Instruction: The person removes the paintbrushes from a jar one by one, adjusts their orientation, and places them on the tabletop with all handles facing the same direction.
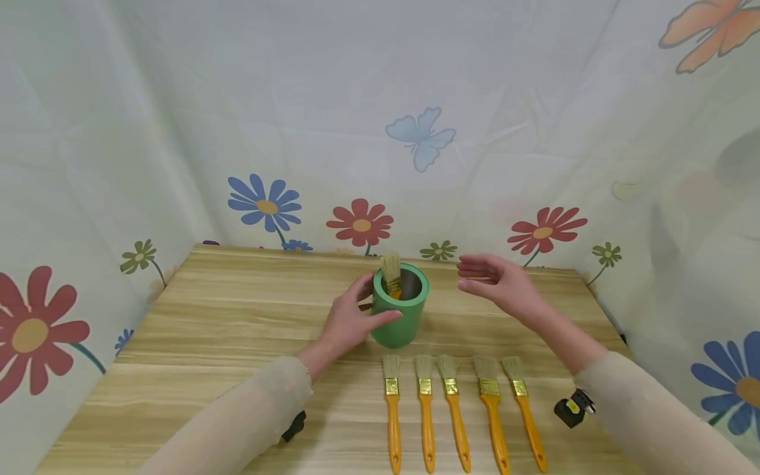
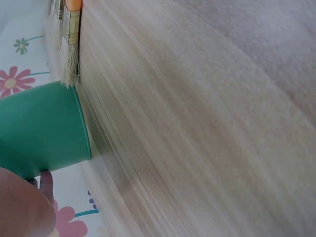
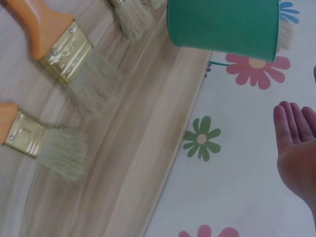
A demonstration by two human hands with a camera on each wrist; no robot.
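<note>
My left hand [image 1: 347, 323] grips the side of a green cylindrical pot [image 1: 399, 330], thumb across its front and fingers behind. The pot stands upright on the wooden table. One paintbrush [image 1: 390, 272] leans inside it, bristles up, most of its handle hidden by the wall. To the right of the pot my right hand [image 1: 505, 282] hovers with fingers extended and holds nothing; the right wrist view shows the same bare hand [image 3: 298, 153] apart from the pot [image 3: 222, 27]. Several paintbrushes [image 1: 425, 409] with orange handles lie in a row nearer me, bristles pointing away.
The wooden table [image 1: 249, 297] reaches back to a white curtain [image 1: 309, 99] printed with flowers and butterflies. A wider paintbrush [image 1: 491, 409] lies within the row. Small dark devices sit by both wrists, one of them a camera-like block [image 1: 571, 409] beside the right sleeve.
</note>
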